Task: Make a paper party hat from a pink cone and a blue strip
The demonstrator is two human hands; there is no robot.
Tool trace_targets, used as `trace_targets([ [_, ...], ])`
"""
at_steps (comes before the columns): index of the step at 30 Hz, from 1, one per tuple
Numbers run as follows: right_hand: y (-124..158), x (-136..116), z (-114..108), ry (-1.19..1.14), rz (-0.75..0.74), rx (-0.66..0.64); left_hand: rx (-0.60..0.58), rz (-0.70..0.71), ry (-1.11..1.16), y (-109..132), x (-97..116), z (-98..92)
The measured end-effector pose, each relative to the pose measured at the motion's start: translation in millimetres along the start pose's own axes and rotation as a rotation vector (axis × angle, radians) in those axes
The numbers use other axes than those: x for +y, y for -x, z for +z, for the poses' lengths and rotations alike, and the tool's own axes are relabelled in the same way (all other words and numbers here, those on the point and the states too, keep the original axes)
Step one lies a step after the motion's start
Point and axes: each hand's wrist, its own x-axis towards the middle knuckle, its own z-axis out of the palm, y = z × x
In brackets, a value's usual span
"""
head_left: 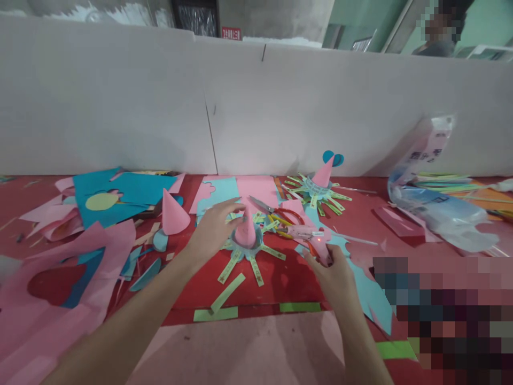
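My left hand [219, 223] reaches in from the left with its fingers at a small pink paper cone [247, 235], apparently pinching its upper part. The cone stands upright in a blue paper ring, from which pale green printed paper strips [230, 267] spread like rays. My right hand [335, 271] grips a pink hot glue gun [310, 235] by the handle, nozzle pointing left toward the cone. A small orange light glows on the gun's body. Scissors [276, 209] with red handles and a yellow-handled tool [279, 225] lie just beyond the nozzle.
A similar cone piece with blue discs [324, 174] stands behind. A larger pink cone [174, 215] and paper scraps [76, 256] lie left. At right are a plastic bag [444, 211] and blue paper [368, 289]. A white partition [120, 107] closes the back; a person is beyond it.
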Motion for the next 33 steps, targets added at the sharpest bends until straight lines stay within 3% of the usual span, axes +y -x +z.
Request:
trace_targets([
  [4,1,-2,2,0.006,-0.005,-0.019,0.248,0.117,-0.069,19,-6,3.9],
  [8,3,-3,3,0.047,-0.031,-0.025,0.081,0.222,-0.116,40,-17,18.6],
  [15,7,-4,5,0.053,-0.061,-0.066,-0.071,0.315,-0.168,55,-34,45.3],
  [19,8,-5,4,0.097,-0.073,-0.074,-0.038,0.285,-0.095,56,-38,42.8],
  [23,8,-5,3,0.121,-0.075,-0.077,0.274,0.094,0.020,53,-45,34.4],
  [25,8,-6,3,0.127,-0.061,-0.078,0.348,-0.052,0.049,50,-50,32.8],
  [28,9,-8,3,0.131,-0.042,-0.089,0.312,-0.153,0.067,46,-59,35.7],
  [33,10,-9,3,0.149,-0.027,-0.102,0.225,-0.130,0.082,43,-63,45.4],
])
